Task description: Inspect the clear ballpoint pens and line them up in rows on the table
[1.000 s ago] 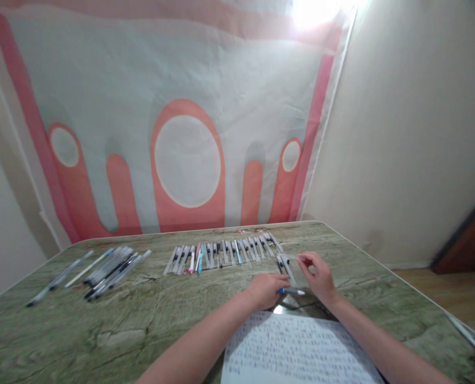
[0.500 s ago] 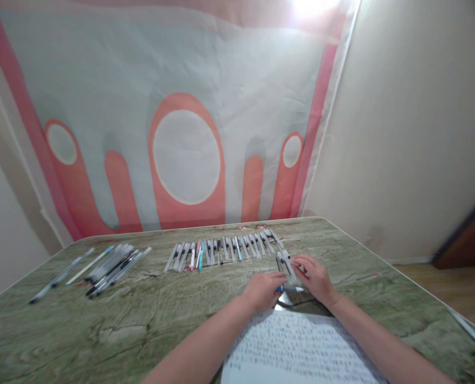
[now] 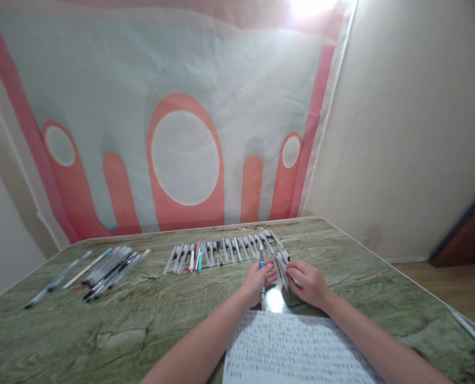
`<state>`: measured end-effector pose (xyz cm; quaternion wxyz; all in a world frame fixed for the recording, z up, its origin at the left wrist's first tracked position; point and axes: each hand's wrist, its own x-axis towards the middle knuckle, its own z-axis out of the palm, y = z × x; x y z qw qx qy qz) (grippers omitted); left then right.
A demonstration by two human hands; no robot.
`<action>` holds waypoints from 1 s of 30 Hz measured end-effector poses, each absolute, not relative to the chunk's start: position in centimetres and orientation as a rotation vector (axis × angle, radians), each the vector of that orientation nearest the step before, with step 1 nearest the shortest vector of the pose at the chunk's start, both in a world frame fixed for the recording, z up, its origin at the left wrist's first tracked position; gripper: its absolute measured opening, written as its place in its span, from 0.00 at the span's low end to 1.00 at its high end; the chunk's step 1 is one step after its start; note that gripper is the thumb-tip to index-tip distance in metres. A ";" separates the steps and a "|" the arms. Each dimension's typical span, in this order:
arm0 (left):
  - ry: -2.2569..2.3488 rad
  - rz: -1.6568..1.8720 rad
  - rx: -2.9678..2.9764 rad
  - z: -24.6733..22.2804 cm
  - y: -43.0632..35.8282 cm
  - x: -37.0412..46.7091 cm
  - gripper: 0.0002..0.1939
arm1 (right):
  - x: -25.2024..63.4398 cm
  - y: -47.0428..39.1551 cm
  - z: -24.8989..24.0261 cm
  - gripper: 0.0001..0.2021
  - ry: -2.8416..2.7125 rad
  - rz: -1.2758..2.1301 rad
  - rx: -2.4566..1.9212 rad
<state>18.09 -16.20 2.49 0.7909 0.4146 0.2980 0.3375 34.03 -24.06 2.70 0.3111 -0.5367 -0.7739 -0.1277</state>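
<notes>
A blue pen [image 3: 261, 257] with a grey end points away from me, held in my left hand [image 3: 254, 282] between thumb and palm, the other fingers loosely extended. My right hand [image 3: 309, 285] is bent round a small group of clear pens [image 3: 282, 265] at the right end of the row, with thumb and fingertips pinching at them. Exactly which of these pens it grips is partly hidden by the fingers. Just in front of both hands lies a sheet of paper [image 3: 297, 346] covered in handwriting.
A long row of pens [image 3: 213, 253] runs across the table's far middle, with pink and turquoise ones among clear ones. More pens [image 3: 115, 269] lie bunched at left. The wood-patterned table [image 3: 173, 330] ends near a wall hanging [image 3: 185, 64]. Light glares beside the paper.
The blue pen in my left hand has swung from lying sideways to pointing away from me. My left hand moved slightly left and turned; my right hand came nearer and left.
</notes>
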 end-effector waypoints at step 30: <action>0.589 0.592 0.735 3.6 -15.9 17.5 0.12 | 34.6 -23.4 1.9 0.07 -1.828 -0.222 -1.468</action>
